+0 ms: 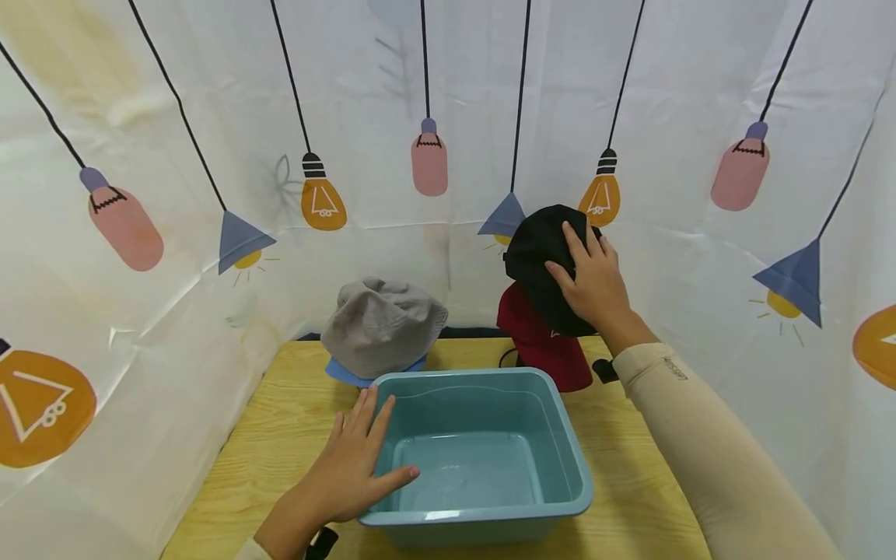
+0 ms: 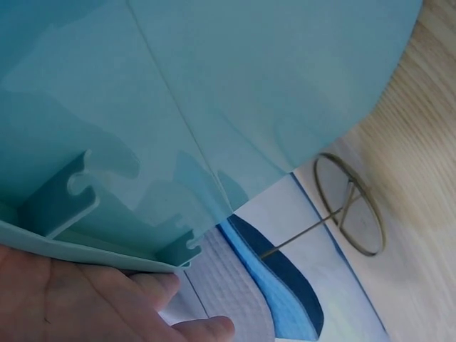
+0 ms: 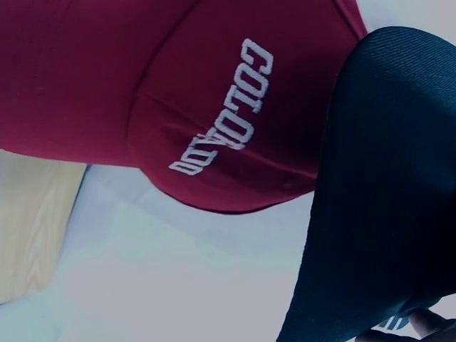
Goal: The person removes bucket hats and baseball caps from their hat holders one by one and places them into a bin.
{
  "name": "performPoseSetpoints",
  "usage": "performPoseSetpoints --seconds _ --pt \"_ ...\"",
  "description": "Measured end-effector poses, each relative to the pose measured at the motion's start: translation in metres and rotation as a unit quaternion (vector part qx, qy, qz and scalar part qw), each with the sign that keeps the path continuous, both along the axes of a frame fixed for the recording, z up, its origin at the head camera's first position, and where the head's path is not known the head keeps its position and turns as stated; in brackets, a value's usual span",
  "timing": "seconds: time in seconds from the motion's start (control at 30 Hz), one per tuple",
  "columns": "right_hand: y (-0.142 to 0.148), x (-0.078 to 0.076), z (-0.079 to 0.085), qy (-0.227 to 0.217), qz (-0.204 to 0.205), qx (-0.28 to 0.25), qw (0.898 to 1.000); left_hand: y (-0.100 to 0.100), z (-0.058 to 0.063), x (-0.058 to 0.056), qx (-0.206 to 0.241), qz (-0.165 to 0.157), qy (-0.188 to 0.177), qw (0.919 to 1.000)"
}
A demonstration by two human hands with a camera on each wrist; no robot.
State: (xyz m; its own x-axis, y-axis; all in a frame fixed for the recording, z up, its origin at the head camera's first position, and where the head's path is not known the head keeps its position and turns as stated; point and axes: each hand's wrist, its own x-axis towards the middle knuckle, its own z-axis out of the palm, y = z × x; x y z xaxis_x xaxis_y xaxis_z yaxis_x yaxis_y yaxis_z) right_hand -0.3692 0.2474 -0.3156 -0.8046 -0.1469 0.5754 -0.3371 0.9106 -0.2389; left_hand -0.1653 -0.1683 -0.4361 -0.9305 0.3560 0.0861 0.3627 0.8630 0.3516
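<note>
My right hand (image 1: 591, 276) grips the crown of a black cap (image 1: 542, 245), its fingers spread across the fabric. The black cap is tilted with its brim downward, in front of part of a red cap (image 1: 539, 334). White letters reading COLORADO mark the red cap (image 3: 221, 114) in the right wrist view. Over the left rim of a teal plastic basin (image 1: 476, 516) lies my left hand (image 1: 350, 467), fingers straight and apart. In the left wrist view, its fingers (image 2: 153, 285) show below the basin's rim.
Behind the basin, a grey bucket hat (image 1: 381, 327) sits over something blue-brimmed (image 1: 343, 372). A wire stand with a ring base (image 2: 349, 203) is under these hats. Everything stands on a wooden table (image 1: 245, 435), with a lamp-printed white curtain (image 1: 378, 78) around it.
</note>
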Motion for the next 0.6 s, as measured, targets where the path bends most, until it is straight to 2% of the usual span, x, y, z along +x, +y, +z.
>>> performPoseSetpoints --seconds 0.6 --pt "-0.011 0.019 0.001 0.037 0.032 -0.009 0.999 0.0 -0.003 0.001 0.012 -0.005 0.007 0.9999"
